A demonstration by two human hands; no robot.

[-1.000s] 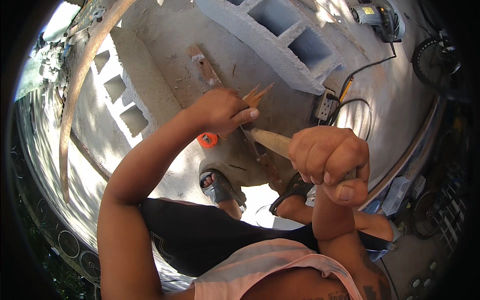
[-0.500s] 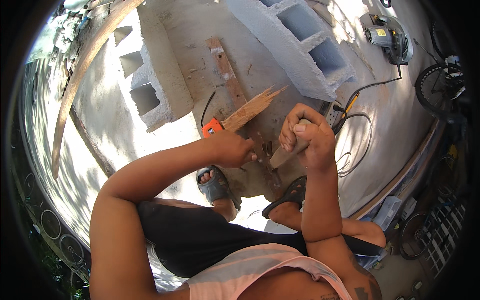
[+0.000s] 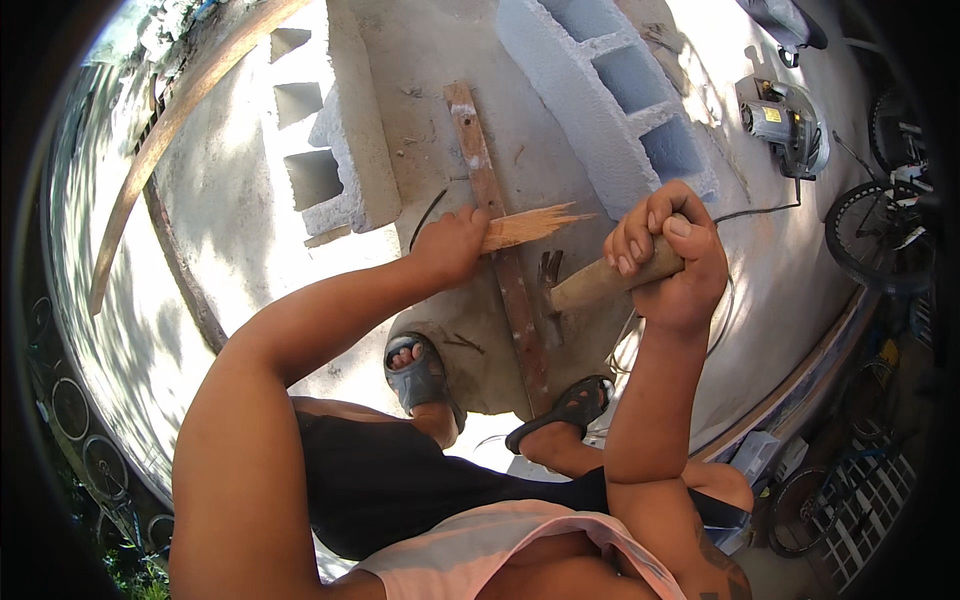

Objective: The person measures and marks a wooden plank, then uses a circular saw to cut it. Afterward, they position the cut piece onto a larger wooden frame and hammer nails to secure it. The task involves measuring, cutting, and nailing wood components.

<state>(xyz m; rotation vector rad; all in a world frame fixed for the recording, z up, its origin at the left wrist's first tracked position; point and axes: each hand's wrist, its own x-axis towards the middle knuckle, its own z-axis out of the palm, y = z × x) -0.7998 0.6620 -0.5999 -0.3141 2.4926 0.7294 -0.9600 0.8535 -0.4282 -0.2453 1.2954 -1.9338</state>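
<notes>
My left hand is closed around the near end of a short splintered piece of wood, its jagged end pointing right. This piece lies across a long, narrow, reddish-brown board on the concrete floor. In my right hand is a claw hammer, gripped by its wooden handle. Its dark head hangs low, just right of the board, with the claw pointing up. Both my feet, in dark sandals, are on either side of the board's near end.
A hollow concrete block stands left of the board, another to the right. A circular saw with its black cord lies at the far right, near a bicycle wheel. A long curved plank runs along the left.
My left hand has moved up onto the splintered wood, and the orange tape measure beside it is now hidden. My right hand has moved right with the hammer. The view has shifted slightly.
</notes>
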